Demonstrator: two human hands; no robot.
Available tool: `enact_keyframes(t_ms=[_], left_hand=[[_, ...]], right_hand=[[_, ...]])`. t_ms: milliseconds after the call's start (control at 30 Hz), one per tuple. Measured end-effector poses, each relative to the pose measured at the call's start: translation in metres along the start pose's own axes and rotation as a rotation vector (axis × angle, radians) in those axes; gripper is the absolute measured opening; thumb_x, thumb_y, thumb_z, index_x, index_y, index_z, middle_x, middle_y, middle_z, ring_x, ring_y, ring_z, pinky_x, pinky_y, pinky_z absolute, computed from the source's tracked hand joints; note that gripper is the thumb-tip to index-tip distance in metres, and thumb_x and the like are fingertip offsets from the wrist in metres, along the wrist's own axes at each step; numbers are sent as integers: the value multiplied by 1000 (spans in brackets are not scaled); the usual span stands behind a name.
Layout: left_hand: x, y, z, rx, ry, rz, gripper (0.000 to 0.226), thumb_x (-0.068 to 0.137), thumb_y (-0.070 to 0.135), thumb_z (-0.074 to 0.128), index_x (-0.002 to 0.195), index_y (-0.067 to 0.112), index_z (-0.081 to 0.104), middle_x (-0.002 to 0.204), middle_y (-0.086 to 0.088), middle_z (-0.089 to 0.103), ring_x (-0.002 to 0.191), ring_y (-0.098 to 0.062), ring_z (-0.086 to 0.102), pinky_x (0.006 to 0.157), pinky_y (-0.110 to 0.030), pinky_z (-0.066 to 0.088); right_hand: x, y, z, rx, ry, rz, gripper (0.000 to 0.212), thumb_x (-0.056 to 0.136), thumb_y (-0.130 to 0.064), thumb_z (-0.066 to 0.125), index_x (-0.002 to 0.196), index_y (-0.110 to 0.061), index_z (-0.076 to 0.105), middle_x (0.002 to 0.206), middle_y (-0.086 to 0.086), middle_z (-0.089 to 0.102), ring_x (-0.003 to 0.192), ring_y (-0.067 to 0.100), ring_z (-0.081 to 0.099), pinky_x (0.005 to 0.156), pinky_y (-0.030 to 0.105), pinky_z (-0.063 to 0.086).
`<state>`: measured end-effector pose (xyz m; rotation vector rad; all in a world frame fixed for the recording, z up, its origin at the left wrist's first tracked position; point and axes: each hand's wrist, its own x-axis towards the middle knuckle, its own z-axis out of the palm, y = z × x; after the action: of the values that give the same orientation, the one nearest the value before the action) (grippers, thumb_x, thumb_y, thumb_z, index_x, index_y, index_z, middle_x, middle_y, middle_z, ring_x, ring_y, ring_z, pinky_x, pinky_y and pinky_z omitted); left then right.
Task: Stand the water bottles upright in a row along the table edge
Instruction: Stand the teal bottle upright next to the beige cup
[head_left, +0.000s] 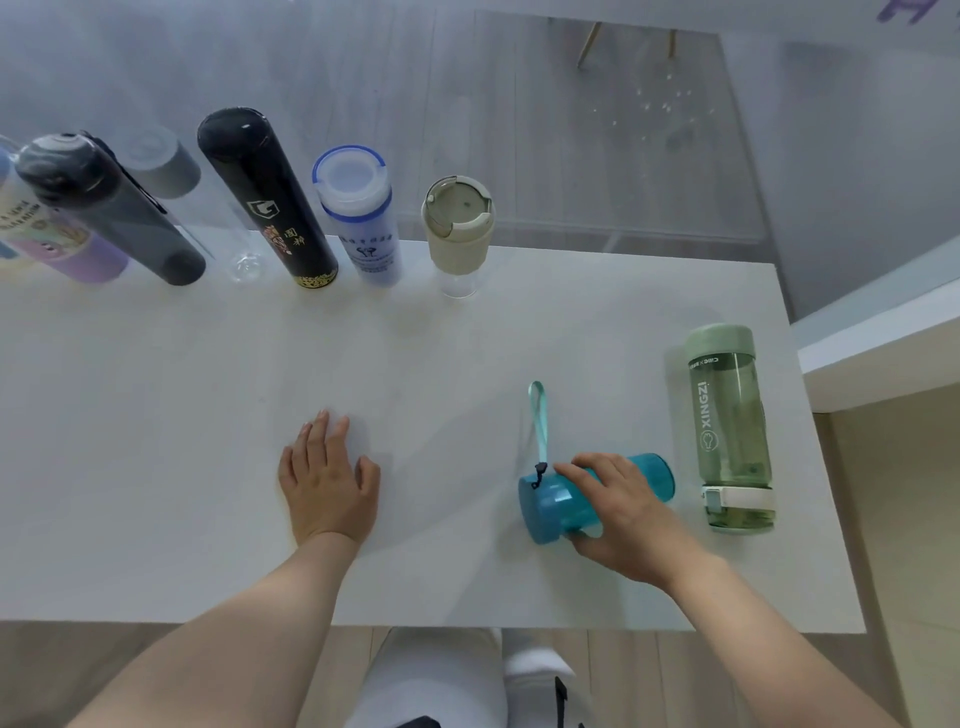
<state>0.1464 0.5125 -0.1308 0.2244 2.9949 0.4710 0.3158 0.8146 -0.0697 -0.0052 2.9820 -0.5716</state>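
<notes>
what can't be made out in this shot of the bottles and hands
Head view only:
- Pastel printed bottle at far left: cut off by the frame edge and partly behind the dark grey bottle.
- Teal plastic bottle lying on its side: its middle is covered by the right hand.
- Clear bottle with the grey cap: its body is barely distinguishable from the background.
- Small print on the white and blue bottle: too small to read.

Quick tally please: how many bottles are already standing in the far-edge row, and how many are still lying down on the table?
Standing in the row: 6 fully in view, ending at the beige-lidded bottle; one more is partly cut off at the left edge
Lying down: 2, the teal bottle gripped by the right hand, and the green bottle
Total: 8, plus the cut-off one
</notes>
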Motion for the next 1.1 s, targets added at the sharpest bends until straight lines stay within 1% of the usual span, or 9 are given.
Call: enact_keyframes(t_ms=[67, 167, 300, 467, 567, 700, 800, 900, 1100], left_hand=[[0, 0, 0, -3, -2, -4, 61, 82, 39, 33, 138, 18, 41, 151, -8, 37, 141, -26, 25, 117, -44, 10], [1, 1, -1, -3, -8, -12, 61, 81, 39, 33, 138, 18, 42, 151, -7, 37, 142, -25, 25, 117, -43, 10], [1, 1, -1, -2, -12, -14, 62, 81, 40, 32, 138, 18, 42, 151, -7, 37, 142, -25, 25, 116, -42, 8], [1, 2, -1, 3, -8, -14, 61, 81, 39, 34, 137, 18, 43, 150, -7, 38, 141, -26, 27, 116, -41, 8], [2, 2, -1, 10, -6, -8, 60, 81, 38, 35, 136, 17, 44, 149, -9, 40, 140, -27, 28, 116, -43, 11], [2, 1, 0, 13, -7, -7, 61, 80, 37, 35, 136, 16, 44, 148, -9, 40, 139, -27, 28, 116, -45, 12], [3, 0, 1, 16, -15, -7, 61, 81, 38, 34, 138, 17, 42, 150, -9, 38, 141, -27, 26, 117, -45, 12], [2, 0, 1, 13, -18, -12, 61, 81, 38, 33, 138, 17, 42, 150, -8, 37, 141, -26, 25, 117, -45, 11], [2, 1, 1, 14, -15, -14, 61, 81, 38, 33, 138, 18, 42, 151, -7, 37, 141, -26, 25, 117, -44, 10]], right_hand=[[11, -5, -2, 73, 44, 37, 69, 74, -47, 62, 135, -16, 50, 125, 3, 54, 116, 22, 47, 102, 43, 43], [27, -11, -9, 208, 130, 101, 72, 75, -46, 65, 137, -16, 48, 128, -1, 51, 118, 16, 48, 105, 33, 39], [42, -18, -14, 362, 254, 138, 70, 74, -38, 70, 135, -15, 43, 125, -9, 48, 113, 13, 50, 98, 27, 43], [52, -20, -12, 544, 342, 249, 78, 67, -47, 76, 129, -28, 33, 122, -8, 47, 111, 12, 51, 92, 21, 44], [57, -24, -14, 648, 393, 271, 76, 63, -47, 78, 121, -39, 30, 118, -11, 49, 108, 4, 52, 87, 11, 42], [58, -29, -13, 814, 559, 291, 65, 69, -38, 77, 121, -36, 37, 121, -17, 51, 111, 5, 53, 90, 15, 43], [55, -28, -10, 817, 639, 344, 57, 71, -41, 75, 119, -45, 43, 117, 1, 52, 112, 18, 51, 95, 23, 42], [44, -24, -7, 861, 617, 394, 56, 71, -41, 76, 119, -30, 50, 114, 6, 56, 109, 20, 54, 95, 30, 44], [23, -17, -6, 711, 551, 418, 58, 72, -37, 71, 119, -6, 55, 111, 4, 61, 110, -4, 54, 96, 12, 38]])
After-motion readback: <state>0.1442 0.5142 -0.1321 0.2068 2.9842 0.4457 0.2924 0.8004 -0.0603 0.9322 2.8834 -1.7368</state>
